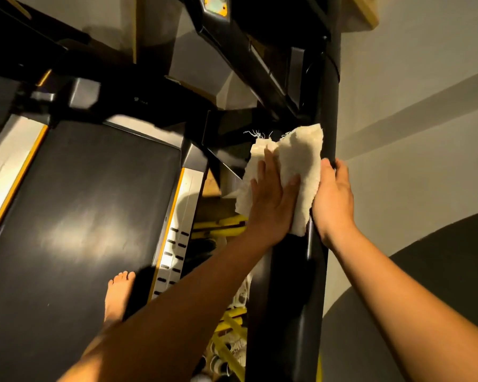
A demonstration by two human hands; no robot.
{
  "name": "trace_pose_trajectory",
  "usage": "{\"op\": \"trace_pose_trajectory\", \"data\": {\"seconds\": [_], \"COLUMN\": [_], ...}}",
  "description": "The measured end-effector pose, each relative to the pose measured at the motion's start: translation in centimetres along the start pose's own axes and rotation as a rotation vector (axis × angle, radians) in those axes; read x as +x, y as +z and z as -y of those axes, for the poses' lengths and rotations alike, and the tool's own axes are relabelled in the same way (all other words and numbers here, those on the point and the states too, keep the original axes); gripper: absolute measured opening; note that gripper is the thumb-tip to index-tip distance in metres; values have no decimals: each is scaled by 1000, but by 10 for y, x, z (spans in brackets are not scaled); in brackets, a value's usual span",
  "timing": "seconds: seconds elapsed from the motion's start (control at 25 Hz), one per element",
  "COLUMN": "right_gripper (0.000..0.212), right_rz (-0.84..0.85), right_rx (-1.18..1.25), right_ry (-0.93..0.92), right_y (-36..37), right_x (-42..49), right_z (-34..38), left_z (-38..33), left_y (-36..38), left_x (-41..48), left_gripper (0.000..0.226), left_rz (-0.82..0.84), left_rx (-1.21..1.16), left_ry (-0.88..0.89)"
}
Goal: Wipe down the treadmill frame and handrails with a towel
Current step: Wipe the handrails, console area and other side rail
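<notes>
The treadmill (186, 194) fills the left and middle of the view, its black belt (80, 202) running between silver side strips edged in yellow. A pale wall (411, 106) stands just beside it on the right. The black handrail (284, 299) rises along the treadmill's right side, from the lower edge of the view up toward the console.

Both bare forearms reach forward and up to this handrail. A white towel (295, 161) with a frayed top edge lies crumpled against the handrail's inner face.

The left hand (273, 199) is spread flat, fingers straight and pointing upward, its palm pressing the towel onto the handrail. The right hand (333, 199) grips the bare handrail just beside the towel, thumb on the near side and fingers curled round the wall side.

A bare foot (119, 293) stands on the belt.
</notes>
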State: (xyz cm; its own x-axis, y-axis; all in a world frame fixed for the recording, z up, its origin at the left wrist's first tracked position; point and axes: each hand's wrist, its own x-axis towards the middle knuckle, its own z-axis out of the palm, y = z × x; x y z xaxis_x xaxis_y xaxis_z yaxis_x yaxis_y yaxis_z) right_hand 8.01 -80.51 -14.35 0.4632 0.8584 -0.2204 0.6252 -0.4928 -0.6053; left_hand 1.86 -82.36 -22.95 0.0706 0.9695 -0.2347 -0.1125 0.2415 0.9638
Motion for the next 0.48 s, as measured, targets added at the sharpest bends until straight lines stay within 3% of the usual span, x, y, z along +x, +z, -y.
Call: {"op": "trace_pose_trajectory", "data": {"seconds": [0.2,0.36,0.48], "right_gripper": [47,51,49], "right_rz": [15,23,42], "right_rx": [-3,-46,5], "right_ry": [-48,-35,-32], "right_y": [1,0,0], "right_x": [-4,-3,1], "right_z": [-4,-4,-4], "left_z": [11,9,5], "left_y": [1,7,21], "left_x": [-75,-133,-135], "left_gripper": [71,93,93], "left_rz": [24,69,-27], "left_rx": [-2,98,211], "left_ry": [-81,10,70]}}
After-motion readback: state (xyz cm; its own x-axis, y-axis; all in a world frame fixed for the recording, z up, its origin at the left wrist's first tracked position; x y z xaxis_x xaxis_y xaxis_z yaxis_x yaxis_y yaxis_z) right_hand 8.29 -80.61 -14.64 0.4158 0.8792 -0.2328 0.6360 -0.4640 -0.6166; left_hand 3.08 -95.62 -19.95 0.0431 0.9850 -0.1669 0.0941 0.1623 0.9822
